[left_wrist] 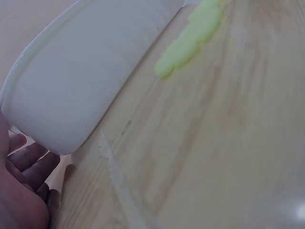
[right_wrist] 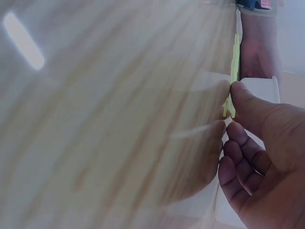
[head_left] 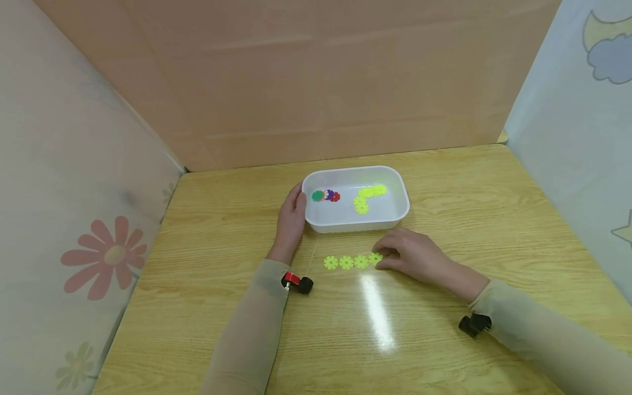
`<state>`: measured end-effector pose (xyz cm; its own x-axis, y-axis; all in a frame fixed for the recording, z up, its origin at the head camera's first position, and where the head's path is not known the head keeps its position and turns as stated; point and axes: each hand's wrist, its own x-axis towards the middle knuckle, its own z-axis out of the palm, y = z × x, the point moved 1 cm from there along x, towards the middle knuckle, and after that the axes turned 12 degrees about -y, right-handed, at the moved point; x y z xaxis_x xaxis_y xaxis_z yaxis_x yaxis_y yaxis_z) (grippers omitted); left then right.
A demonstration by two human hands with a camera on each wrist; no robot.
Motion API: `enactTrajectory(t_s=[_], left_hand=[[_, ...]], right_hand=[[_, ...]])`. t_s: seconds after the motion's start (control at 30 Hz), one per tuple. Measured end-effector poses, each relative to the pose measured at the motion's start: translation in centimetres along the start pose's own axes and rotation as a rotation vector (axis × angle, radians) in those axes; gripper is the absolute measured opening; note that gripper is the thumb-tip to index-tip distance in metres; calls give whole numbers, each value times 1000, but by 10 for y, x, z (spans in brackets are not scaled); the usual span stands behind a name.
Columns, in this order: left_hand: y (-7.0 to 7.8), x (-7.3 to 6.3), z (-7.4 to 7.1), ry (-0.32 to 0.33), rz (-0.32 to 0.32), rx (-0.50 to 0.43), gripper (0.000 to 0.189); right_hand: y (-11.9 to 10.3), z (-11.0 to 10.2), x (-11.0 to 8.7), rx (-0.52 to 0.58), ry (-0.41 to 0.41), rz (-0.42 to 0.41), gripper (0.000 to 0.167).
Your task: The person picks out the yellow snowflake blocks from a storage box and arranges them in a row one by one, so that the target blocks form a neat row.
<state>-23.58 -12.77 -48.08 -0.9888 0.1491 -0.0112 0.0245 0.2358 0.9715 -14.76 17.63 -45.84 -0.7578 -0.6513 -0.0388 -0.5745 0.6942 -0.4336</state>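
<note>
My left hand (head_left: 291,219) holds the left end of a white plastic tray (head_left: 353,226); in the left wrist view its fingers (left_wrist: 35,164) bend round the tray's corner. In front of the tray lies a row of several yellow notched interlocking discs (head_left: 346,263). With thumb and fingertips, my right hand (head_left: 415,255) pinches the disc at the right end (head_left: 375,258), partly covered by the fingers. The right wrist view shows the thumb (right_wrist: 250,105) against the yellow disc (right_wrist: 229,107), low over the table, the other fingers curled below.
Inside the tray, more yellow discs (head_left: 365,198) lie at the right, and a green disc (head_left: 317,196) and a red disc (head_left: 336,197) among others at the left. The wood-grain table (head_left: 222,241) is bounded by a tan back panel (head_left: 321,82) and side panels.
</note>
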Motion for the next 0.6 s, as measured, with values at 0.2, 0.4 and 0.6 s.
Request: enactTrajectory(t_s=[0.2, 0.4, 0.6], left_hand=[[1, 0, 0, -2, 0, -1, 52], [0, 1, 0, 0, 12, 3, 52], [-2, 1, 0, -7, 10, 5, 52]], right_hand=[[-1, 0, 0, 3, -8, -24, 25], [-1, -1, 0, 4, -12, -32, 25], [-3, -4, -2, 2, -3, -27, 28]])
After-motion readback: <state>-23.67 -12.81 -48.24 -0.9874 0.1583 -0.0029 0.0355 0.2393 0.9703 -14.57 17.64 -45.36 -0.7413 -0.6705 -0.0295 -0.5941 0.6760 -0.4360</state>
